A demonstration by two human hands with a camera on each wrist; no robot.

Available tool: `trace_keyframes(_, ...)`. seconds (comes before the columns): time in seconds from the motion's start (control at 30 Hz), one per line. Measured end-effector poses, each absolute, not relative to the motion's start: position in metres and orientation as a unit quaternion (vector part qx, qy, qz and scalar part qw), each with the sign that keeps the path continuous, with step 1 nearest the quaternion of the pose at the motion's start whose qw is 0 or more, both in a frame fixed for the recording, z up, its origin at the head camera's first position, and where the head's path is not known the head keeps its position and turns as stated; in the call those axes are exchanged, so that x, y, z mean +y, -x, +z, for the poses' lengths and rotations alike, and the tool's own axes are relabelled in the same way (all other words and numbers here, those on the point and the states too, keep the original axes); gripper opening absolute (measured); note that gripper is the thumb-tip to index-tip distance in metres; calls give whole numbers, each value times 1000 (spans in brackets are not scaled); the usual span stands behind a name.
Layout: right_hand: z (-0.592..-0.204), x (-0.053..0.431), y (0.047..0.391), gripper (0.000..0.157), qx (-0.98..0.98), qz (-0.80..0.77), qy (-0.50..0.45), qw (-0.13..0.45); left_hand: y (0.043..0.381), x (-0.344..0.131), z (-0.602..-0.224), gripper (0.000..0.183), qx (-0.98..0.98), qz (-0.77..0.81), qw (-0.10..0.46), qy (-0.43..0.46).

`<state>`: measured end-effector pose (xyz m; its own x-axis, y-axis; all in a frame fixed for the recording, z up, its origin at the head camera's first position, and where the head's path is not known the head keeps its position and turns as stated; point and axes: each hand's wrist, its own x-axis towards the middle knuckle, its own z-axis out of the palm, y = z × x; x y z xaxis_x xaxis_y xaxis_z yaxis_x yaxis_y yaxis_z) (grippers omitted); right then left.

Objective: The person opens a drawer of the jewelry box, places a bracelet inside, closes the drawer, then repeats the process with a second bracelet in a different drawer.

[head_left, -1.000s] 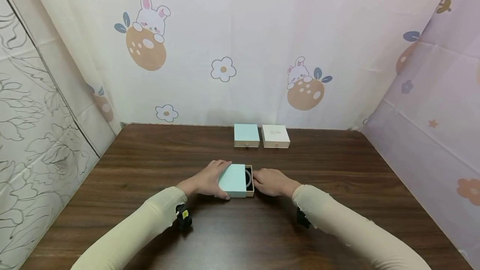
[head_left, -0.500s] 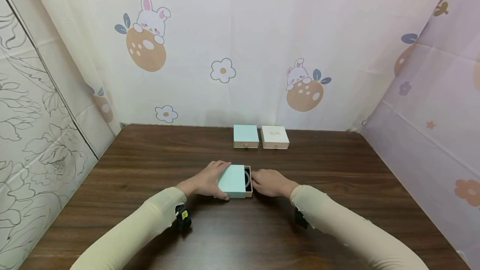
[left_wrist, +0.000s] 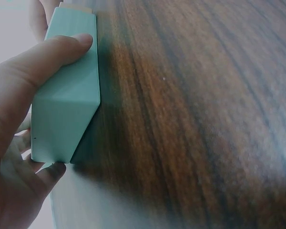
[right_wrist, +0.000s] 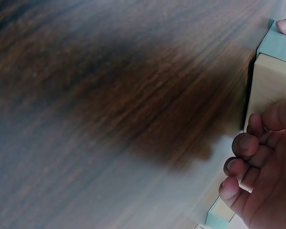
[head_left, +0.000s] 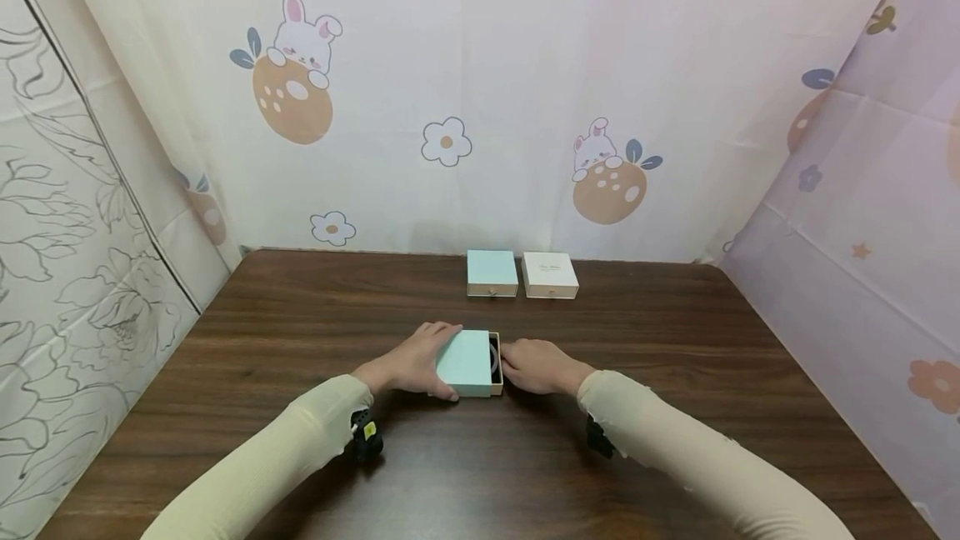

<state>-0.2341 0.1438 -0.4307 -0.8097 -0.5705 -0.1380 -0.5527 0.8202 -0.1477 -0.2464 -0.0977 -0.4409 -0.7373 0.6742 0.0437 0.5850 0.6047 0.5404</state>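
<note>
In the head view, a mint-green drawer box (head_left: 462, 363) lies on the table in front of me. My left hand (head_left: 411, 361) grips its sleeve from the left, thumb along the near side and fingers round the far side. A cream drawer (right_wrist: 271, 86) sticks out a little at the right end. Part of a pale ring-shaped piece (head_left: 493, 357) shows on the drawer's black lining. At the drawer's end face, my right hand (head_left: 542, 365) has its fingers curled, thumb and index finger pinched together against the face. What lies between those two fingertips is hidden.
Behind the hands, a second mint drawer box (head_left: 491, 267) and a white drawer box (head_left: 550, 268) stand side by side near the back edge of the dark wooden table (head_left: 300, 298). A patterned curtain (head_left: 510, 90) hangs behind the table.
The drawer has slid slightly left into the sleeve, and my right hand has shifted left with it. My left hand keeps its grip on the sleeve.
</note>
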Motion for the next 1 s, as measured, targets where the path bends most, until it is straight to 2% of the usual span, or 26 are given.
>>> trace_keyframes(0.7,-435,138,235,19,953,-53,279,107,241,-96,-439,105,893,269,83,-352)
trace_keyframes(1.0,-432,135,233,20,952,-55,287,93,242,-95,-440,104,893,266,76,-356)
